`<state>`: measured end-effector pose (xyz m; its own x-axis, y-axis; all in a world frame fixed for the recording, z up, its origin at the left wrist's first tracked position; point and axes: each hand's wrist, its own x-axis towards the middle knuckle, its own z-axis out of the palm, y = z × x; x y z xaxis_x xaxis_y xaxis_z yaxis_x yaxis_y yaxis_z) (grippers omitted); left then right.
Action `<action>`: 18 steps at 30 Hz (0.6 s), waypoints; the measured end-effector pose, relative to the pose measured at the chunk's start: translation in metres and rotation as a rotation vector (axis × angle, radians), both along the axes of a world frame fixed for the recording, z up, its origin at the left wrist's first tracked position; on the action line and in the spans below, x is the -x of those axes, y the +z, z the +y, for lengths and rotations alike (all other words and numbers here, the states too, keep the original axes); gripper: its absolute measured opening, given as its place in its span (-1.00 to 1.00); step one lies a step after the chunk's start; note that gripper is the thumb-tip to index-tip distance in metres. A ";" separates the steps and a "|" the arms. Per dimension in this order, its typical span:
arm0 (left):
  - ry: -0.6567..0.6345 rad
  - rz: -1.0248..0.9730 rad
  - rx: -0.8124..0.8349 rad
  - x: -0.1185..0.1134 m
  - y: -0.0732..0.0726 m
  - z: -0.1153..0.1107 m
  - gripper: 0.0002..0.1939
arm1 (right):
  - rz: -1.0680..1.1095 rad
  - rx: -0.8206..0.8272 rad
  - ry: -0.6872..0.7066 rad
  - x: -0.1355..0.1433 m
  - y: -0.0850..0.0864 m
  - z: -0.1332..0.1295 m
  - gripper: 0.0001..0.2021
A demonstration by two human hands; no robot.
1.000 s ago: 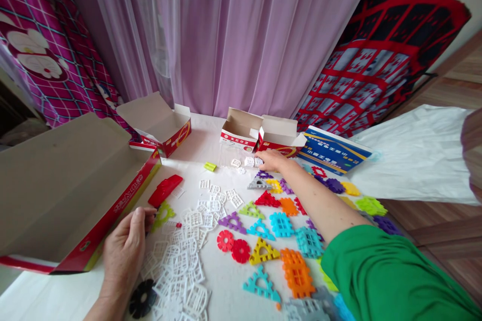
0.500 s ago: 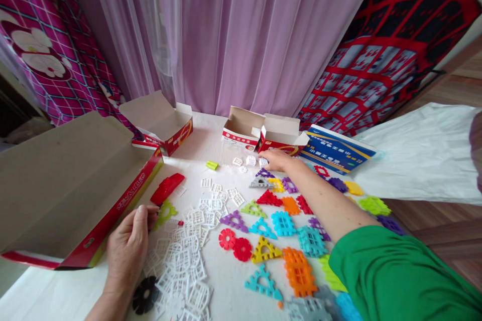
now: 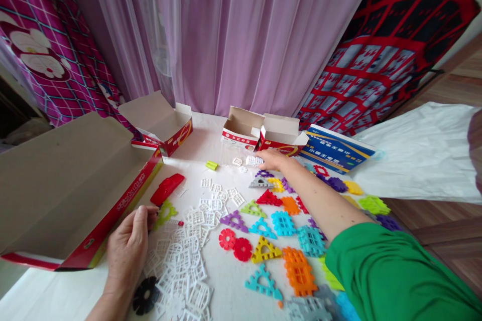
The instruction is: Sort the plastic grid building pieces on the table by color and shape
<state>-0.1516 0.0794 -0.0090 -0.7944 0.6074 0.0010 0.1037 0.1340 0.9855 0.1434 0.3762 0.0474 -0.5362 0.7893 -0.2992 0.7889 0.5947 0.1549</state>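
Observation:
Near the back of the table, my right hand [image 3: 270,159] reaches out with its fingers closed on a small stack of white window pieces [image 3: 254,160], in front of the small red box [image 3: 283,146]. A loose white piece [image 3: 237,161] lies just left of that stack. My left hand [image 3: 131,241] rests beside the large box, its fingers pinched together; what they hold, if anything, is too small to tell. Close to those fingertips are a lime green piece [image 3: 164,213], a red piece [image 3: 167,188] and the heap of white window pieces [image 3: 188,246].
A large open box [image 3: 71,195] stands at the left, with smaller open boxes [image 3: 176,133] [image 3: 241,138] behind. Colourful toothed blocks [image 3: 283,223] cover the right side. A blue box [image 3: 335,149] leans at the back right, beside white sheeting [image 3: 422,153].
My right hand has moved slightly left, and the white pieces at its fingertips now sit against the others. My left hand has stayed in place.

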 end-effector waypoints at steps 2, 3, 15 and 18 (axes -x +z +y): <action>0.002 -0.007 -0.003 0.000 0.000 0.000 -0.55 | 0.000 0.011 -0.001 0.001 -0.001 0.002 -0.51; 0.004 -0.011 -0.005 0.000 0.000 0.000 -0.55 | -0.001 0.018 0.001 0.001 -0.001 0.003 -0.51; -0.009 0.020 -0.015 0.002 -0.002 0.000 -0.56 | 0.034 0.051 -0.013 -0.003 -0.006 0.006 -0.48; -0.012 0.042 -0.012 0.001 0.000 0.000 -0.55 | 0.060 0.046 -0.048 -0.004 -0.003 0.003 -0.45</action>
<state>-0.1522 0.0794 -0.0088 -0.7860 0.6168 0.0418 0.1468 0.1206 0.9818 0.1479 0.3796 0.0440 -0.5162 0.8006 -0.3043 0.8236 0.5614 0.0800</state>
